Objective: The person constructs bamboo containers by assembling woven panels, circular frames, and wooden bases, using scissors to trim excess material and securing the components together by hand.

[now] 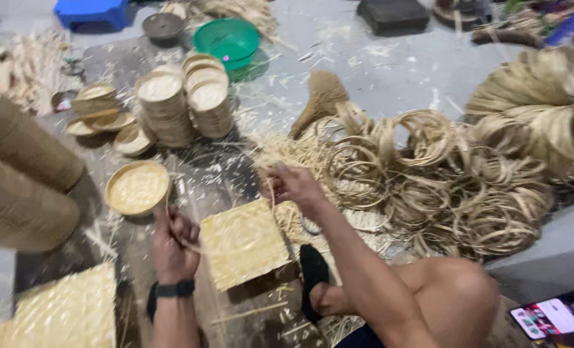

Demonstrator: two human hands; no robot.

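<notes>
A square woven bamboo mat (243, 243) lies on the floor in front of me. My left hand (173, 243), with a black band on its wrist, is closed on the mat's left edge. Over the mat's far right corner my right hand (295, 185) pinches a thin bamboo strip. A small round woven tray (137, 187) rests just beyond the left hand. My bent knee (451, 290) and a foot in a black sandal (313, 278) sit to the right of the mat.
Stacks of round woven trays (184, 100) stand at the back left, with a green bowl (226, 42) behind them. A big heap of bamboo hoops (442, 180) fills the right. Tall woven rolls (16, 167) lie left, another mat (61, 312) bottom left, a phone (554, 317) bottom right.
</notes>
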